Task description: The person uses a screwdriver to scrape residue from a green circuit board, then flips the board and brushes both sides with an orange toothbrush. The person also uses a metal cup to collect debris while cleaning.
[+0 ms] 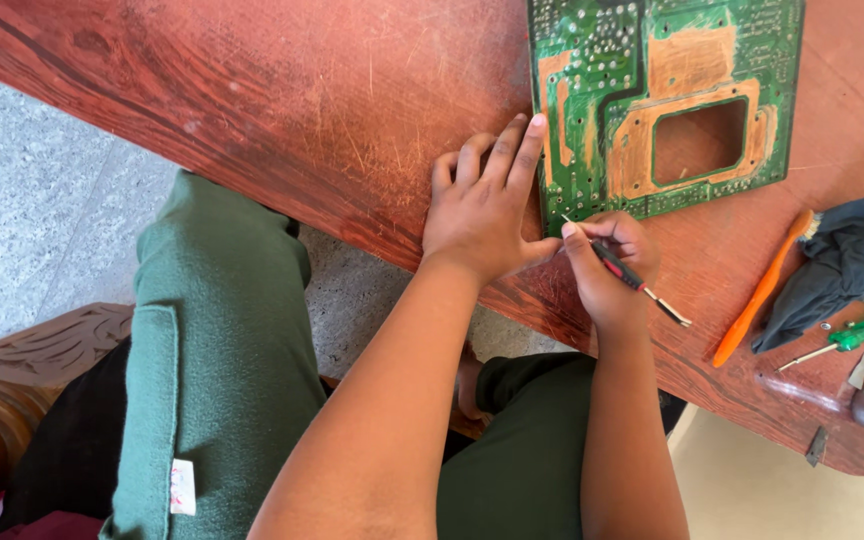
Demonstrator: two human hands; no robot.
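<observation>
Left hand point(477, 215) steadies the green circuit board point(652, 95); right hand point(607, 265) pinches a thin red-black tool point(624, 270) at its near left corner.
The left hand's fingers lie flat, pressed together; best to keep the tip steady and low. To the right lie an orange brush point(762, 290), dark cloth point(847, 255) and green screwdriver point(857, 335), well apart.

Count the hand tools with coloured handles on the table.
3: a red-and-black tool in the right hand, an orange toothbrush beside the dark cloth, a green screwdriver near the table's edge.
</observation>
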